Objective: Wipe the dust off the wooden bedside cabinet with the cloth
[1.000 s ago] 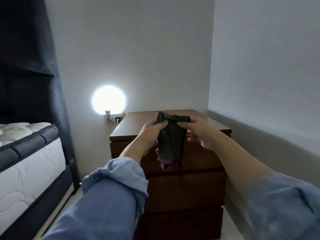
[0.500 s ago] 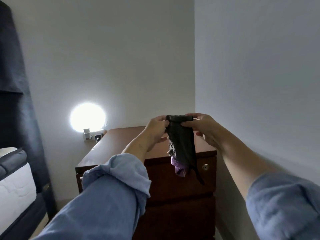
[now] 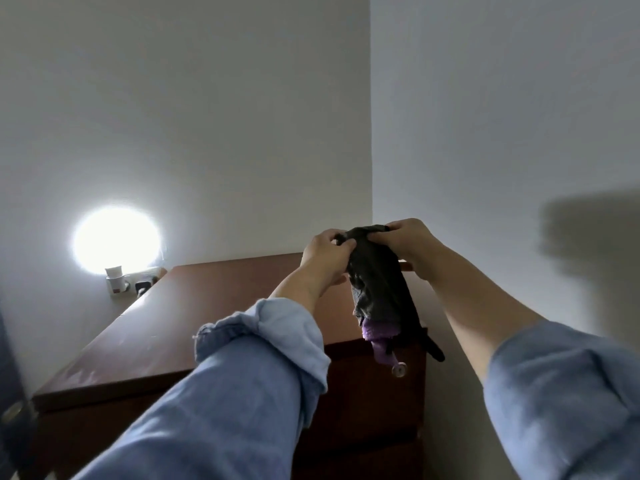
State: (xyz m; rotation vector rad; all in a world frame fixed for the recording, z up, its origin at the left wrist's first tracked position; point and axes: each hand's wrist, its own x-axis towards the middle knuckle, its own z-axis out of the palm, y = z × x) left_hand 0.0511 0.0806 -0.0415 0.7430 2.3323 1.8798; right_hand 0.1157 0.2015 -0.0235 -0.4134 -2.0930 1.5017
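Cloth (image 3: 377,282), pinched at its top edge by your left hand (image 3: 327,252) and right hand (image 3: 407,237), had come over the cabinet (image 3: 207,306) top's right end; wiping not begun.

1. Two plain pale walls (image 3: 214,109), meeting in a vertical corner (image 3: 371,140) right of centre.
2. On the left wall, low down, a round night light (image 3: 117,240) glowing bright white, overexposed, casting a halo on the paint.
3. Below the glow, a white plug-in base (image 3: 115,279) seated in a wall socket (image 3: 136,285), with a dark plug beside it.
4. On the right wall (image 3: 502,98), a large soft grey shadow (image 3: 595,244) at mid height.
5. At the far left edge, a strip of dark curtain or fabric (image 3: 8,386); too dim to tell which.
6. Floor hidden; room dim overall, lit mainly from the left.
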